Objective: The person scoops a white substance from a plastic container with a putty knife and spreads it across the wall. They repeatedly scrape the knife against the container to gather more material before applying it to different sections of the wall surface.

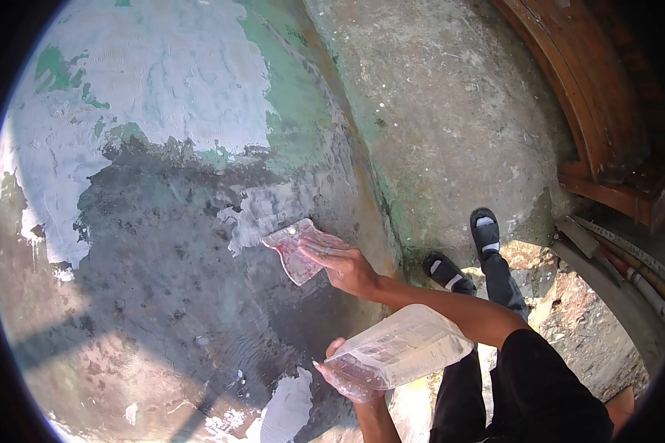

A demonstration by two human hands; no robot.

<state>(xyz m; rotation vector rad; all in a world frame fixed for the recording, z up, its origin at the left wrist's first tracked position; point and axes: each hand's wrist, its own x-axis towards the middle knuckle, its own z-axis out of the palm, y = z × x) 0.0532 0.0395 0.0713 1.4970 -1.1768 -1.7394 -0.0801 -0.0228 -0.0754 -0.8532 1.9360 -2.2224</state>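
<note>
My right hand [347, 267] presses a putty spreader [294, 255] against the wall [192, 221], fingers extended along it. The spreader is a flat, smeared, pinkish plate with a wide edge. Just above its edge lies a fresh pale grey patch of putty [262, 210] on the dark, bare surface. Lower down, my left hand [351, 382] grips a clear plastic tub [414, 347] by one end, with the tub tilted and whitish smears on its walls. Part of that hand shows through the plastic.
Dried white putty [177, 66] covers the wall's upper part over green paint. A concrete floor [451, 111] runs along the wall, where my sandalled feet [484, 232] stand. Wooden furniture [584, 81] and several long boards or poles [635, 273] are at the right.
</note>
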